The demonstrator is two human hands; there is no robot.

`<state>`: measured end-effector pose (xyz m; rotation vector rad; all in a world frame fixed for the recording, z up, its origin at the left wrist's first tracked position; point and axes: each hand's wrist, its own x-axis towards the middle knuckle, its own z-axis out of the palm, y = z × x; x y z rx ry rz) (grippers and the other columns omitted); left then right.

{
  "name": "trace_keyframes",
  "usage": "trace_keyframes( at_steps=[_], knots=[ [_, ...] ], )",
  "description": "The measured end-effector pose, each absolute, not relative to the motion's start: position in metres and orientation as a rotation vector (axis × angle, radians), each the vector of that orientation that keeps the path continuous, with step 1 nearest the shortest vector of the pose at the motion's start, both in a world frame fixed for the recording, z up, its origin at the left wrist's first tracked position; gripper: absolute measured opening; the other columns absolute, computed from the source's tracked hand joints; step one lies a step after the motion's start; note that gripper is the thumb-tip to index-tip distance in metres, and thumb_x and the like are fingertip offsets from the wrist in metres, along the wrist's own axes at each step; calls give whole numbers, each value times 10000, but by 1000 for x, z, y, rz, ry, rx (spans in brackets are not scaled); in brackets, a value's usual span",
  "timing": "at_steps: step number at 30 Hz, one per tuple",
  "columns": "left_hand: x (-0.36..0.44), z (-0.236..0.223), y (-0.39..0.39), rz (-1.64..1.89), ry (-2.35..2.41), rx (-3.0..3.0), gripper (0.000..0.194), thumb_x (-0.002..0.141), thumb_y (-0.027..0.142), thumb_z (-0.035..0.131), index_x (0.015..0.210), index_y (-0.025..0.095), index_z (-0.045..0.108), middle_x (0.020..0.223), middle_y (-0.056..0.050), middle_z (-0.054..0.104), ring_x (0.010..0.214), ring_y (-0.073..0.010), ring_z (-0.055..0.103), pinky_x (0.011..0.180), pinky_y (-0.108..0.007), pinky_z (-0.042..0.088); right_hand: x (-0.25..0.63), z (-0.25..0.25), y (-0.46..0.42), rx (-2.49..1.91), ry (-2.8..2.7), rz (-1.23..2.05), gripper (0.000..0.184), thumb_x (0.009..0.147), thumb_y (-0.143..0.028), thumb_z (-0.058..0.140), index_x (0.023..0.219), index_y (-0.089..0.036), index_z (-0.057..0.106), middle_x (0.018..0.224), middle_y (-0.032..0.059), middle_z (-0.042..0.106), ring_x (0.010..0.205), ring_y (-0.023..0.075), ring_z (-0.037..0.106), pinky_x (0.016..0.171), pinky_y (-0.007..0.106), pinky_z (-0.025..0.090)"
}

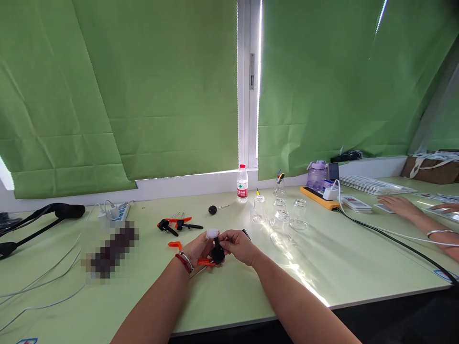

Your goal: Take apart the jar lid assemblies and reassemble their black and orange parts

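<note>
In front of me, my left hand point(204, 248) is closed around a black-and-orange tool point(217, 254) with a rounded black part and an orange arm. A thin metal rod sticks out below that hand. At the tool's upper end is a whitish translucent piece point(213, 233). My right hand point(238, 246) pinches at the black part from the right, its fingertips touching it. Similar black-and-orange tools point(179, 223) lie just beyond my left hand, and an orange lever-shaped piece point(175, 245) rests beside it. Farther back lies a black knob with a metal rod point(213, 209).
Several upside-down clear glasses point(281, 222) stand right of my hands. Behind them are a water bottle point(242, 186), a purple bottle point(316, 176) and an orange power strip point(319, 198). Cables run along both sides. Another person's hand point(399, 208) rests near cards at the right.
</note>
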<state>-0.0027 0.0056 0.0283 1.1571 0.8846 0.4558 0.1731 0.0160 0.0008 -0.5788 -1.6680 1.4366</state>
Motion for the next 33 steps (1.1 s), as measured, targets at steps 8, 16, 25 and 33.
trace_keyframes(
  at_steps=[8,16,25,33],
  knots=[
    [-3,28,4,474,877,1173,568,721,652,445,940,139,555,777,-93,625,593,-197,596,351,-220,358,175,4,14,-578,-1685,1428,324,729,-428,677,909,-158,671,633,-19,557,547,102,513,585,289,421],
    [-2,30,2,483,869,1165,524,751,617,424,941,148,563,758,-83,612,596,-197,591,340,-219,351,175,6,14,-578,-1716,1404,327,737,-464,669,863,-164,697,656,-7,566,555,100,504,593,288,422],
    [-1,32,2,469,899,1175,563,734,630,418,964,140,570,761,-91,625,582,-197,592,347,-220,349,173,4,15,-607,-1687,1396,299,730,-451,671,823,-166,663,634,-14,565,542,104,505,583,284,424],
    [1,36,-2,505,892,1166,546,731,617,452,1034,171,539,825,-81,624,606,-213,611,350,-230,351,175,6,14,-562,-1729,1403,270,725,-395,683,863,-163,685,661,-13,563,558,99,491,589,285,420]
  ],
)
